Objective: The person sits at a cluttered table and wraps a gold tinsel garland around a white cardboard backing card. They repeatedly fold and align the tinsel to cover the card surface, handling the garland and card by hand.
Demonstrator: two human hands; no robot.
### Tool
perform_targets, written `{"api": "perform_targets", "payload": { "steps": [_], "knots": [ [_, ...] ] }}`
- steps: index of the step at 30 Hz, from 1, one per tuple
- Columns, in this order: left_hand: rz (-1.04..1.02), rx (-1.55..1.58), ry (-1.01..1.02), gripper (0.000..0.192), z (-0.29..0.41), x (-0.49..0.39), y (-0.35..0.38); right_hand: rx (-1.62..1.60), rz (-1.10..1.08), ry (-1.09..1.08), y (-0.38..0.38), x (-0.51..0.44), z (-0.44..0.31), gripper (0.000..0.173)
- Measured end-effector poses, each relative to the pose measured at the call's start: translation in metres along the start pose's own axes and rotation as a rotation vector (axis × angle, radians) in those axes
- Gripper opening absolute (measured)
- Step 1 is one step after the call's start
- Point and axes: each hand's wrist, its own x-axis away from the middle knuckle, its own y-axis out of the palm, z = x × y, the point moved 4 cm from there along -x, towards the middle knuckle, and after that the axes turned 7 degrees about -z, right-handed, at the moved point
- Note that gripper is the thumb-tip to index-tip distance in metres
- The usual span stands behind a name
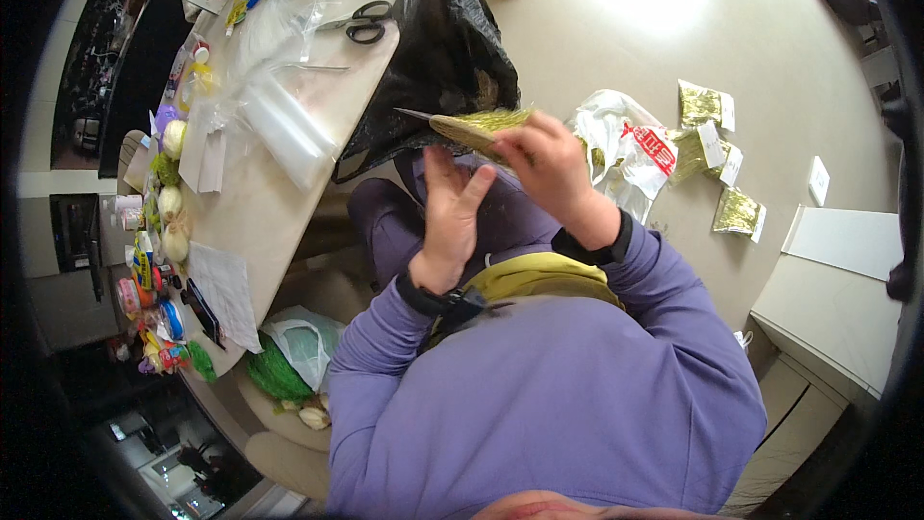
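Note:
My right hand [545,162] pinches a flat tan piece, maybe cardboard [465,136], wound with shiny yellow-green strands [498,119]. A pointed grey tip [413,114] sticks out from its left end; what it belongs to is hidden. Just below and left of the piece, my left hand [453,213] is raised over my lap with thumb and fingers apart and nothing seen in it. A black plastic bag [451,43] hangs from the table edge behind both hands. To the right of my right hand lies a white plastic bag with red print [624,144].
On the table [289,231] at left lie black-handled scissors [368,22], clear plastic sleeves [285,126], yarn balls [170,202] and a phone [204,314]. Several packets of yellow-green strands [702,107] lie on the floor at right. A bag with green strands [278,368] sits below the table.

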Motion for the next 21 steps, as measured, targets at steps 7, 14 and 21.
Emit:
{"api": "perform_targets", "payload": {
  "steps": [7, 14, 21],
  "knots": [
    [0.124, -0.051, -0.174, 0.032, -0.027, -0.010, -0.031, 0.013, -0.269, -0.041, 0.023, 0.018, -0.018, 0.024],
    [0.093, -0.356, -0.073, 0.037, -0.001, -0.011, -0.061, 0.105, -0.614, 0.185, -0.047, 0.018, -0.022, 0.024],
    [-0.143, -0.736, -0.062, 0.041, 0.047, -0.008, -0.051, 0.009, -0.550, 0.001, -0.083, -0.008, -0.061, 0.018]
  ]
}}
